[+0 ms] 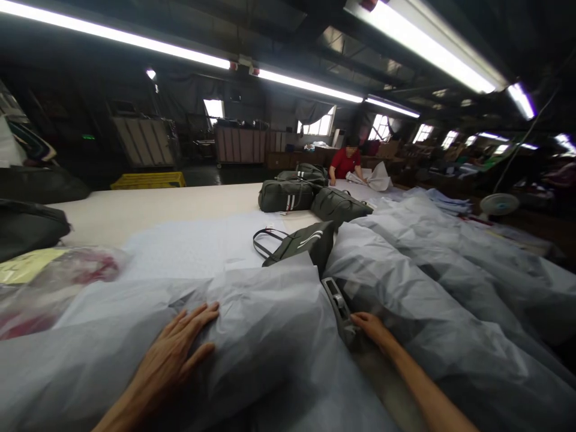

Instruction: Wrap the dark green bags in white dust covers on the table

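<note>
My left hand (180, 348) lies flat, fingers stretched out, on a large bundle wrapped in thin whitish-grey sheeting (265, 318). With fingers closed, my right hand (371, 327) holds the near end of what looks like a grey tape dispenser (335, 297). The dispenser sits in the gap between this bundle and another sheeting-covered heap (396, 270) to the right. Just beyond the bundle, a dark green bag (306, 243) with white stripes and a loop handle rests on its side.
More dark green bags (288, 195) stand farther along the pale table (202, 201). A person in red (346, 161) handles sheeting at the far end. Clear plastic with red contents (90, 270) lies at left. A yellow crate (148, 179) and a white fan (498, 204) are beyond.
</note>
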Tool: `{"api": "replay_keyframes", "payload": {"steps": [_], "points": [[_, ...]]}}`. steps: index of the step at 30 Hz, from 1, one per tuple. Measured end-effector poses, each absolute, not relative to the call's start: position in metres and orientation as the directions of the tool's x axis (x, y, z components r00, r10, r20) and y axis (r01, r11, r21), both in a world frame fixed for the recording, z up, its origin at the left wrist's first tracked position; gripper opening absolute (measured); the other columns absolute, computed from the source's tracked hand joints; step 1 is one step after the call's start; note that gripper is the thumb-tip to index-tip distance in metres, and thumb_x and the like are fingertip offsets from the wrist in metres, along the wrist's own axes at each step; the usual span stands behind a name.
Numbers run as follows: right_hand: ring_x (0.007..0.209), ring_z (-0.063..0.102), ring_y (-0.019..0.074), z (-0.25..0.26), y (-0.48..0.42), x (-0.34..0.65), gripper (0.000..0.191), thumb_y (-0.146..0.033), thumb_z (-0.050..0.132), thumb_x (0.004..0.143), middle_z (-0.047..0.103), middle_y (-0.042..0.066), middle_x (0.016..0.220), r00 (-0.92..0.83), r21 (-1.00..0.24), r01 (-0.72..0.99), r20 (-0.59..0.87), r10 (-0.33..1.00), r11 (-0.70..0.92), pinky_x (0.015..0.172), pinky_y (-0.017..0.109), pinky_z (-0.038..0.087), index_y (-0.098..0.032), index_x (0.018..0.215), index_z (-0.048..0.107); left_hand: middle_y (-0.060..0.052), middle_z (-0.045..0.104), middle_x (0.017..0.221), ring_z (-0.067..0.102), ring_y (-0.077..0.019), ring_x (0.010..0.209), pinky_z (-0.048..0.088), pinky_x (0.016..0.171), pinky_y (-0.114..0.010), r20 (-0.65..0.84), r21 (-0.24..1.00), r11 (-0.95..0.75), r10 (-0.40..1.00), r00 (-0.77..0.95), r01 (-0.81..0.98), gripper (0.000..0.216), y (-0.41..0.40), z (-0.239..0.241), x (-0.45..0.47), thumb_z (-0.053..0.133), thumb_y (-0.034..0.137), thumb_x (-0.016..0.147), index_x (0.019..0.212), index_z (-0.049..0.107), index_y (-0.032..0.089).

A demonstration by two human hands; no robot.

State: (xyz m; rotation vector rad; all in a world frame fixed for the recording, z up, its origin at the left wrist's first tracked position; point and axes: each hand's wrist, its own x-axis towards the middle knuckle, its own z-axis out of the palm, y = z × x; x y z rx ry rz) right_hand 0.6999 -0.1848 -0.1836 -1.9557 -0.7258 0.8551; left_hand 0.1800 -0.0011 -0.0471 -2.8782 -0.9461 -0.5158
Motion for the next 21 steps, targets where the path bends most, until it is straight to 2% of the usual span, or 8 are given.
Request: {"api": "replay_keyframes", "payload": {"steps": [8, 12, 15, 18, 21], "points": [[0.068, 0.064, 0.0243, -0.194, -0.173, 0.686, 0.048, -0.057, 0.069, 0.047, 0.071, 0.007, 0.070, 0.669, -0.906, 0.063, -0.273, 0.691, -0.419, 0.063, 0.034, 0.049, -0.016, 0.072, 0.071, 0.002, 0.050, 0.146, 0.047, -0.0227, 0.134, 0.041, 0.111, -0.048, 0.310, 0.053, -0.810, 0.569, 0.762, 0.584, 0.050, 0.000, -0.049, 0.180, 0.049, 0.052, 0.093, 0.139, 0.042, 0.033], [0.070, 0.062, 0.0217, -0.182, -0.179, 0.678, 0.044, -0.056, 0.063, 0.054, 0.068, 0.005, 0.069, 0.730, -0.931, 0.067, -0.200, 0.654, -0.359, 0.065, 0.032, 0.048, -0.017, 0.073, 0.069, 0.000, 0.050, 0.146, 0.048, -0.0234, 0.133, 0.039, 0.113, -0.048, 0.322, 0.064, -0.813, 0.566, 0.759, 0.579, 0.050, -0.001, -0.050, 0.179, 0.050, 0.052, 0.092, 0.137, 0.045, 0.033], [0.070, 0.060, 0.0199, -0.170, -0.195, 0.674, 0.037, -0.055, 0.060, 0.059, 0.065, 0.002, 0.066, 0.774, -0.934, 0.075, -0.168, 0.611, -0.351, 0.064, 0.030, 0.048, -0.020, 0.070, 0.066, 0.000, 0.048, 0.148, 0.051, -0.0273, 0.130, 0.043, 0.109, -0.052, 0.351, 0.072, -0.803, 0.576, 0.738, 0.592, 0.047, -0.002, -0.052, 0.178, 0.050, 0.054, 0.091, 0.135, 0.049, 0.035], [0.059, 0.057, 0.0175, -0.165, -0.215, 0.668, 0.032, -0.053, 0.060, 0.058, 0.060, 0.000, 0.060, 0.778, -0.921, 0.036, -0.217, 0.590, -0.387, 0.057, 0.030, 0.048, -0.022, 0.064, 0.061, -0.001, 0.048, 0.148, 0.053, -0.0296, 0.128, 0.048, 0.104, -0.051, 0.403, 0.088, -0.795, 0.580, 0.708, 0.601, 0.046, -0.001, -0.054, 0.178, 0.050, 0.055, 0.090, 0.132, 0.052, 0.037], [0.048, 0.054, 0.0175, -0.172, -0.228, 0.658, 0.031, -0.055, 0.060, 0.051, 0.056, 0.001, 0.052, 0.755, -0.895, -0.001, -0.293, 0.586, -0.446, 0.051, 0.033, 0.048, -0.025, 0.054, 0.054, -0.002, 0.052, 0.144, 0.053, -0.0284, 0.127, 0.049, 0.104, -0.048, 0.421, 0.122, -0.796, 0.582, 0.695, 0.593, 0.044, -0.003, -0.052, 0.179, 0.051, 0.053, 0.090, 0.131, 0.054, 0.036]]}}
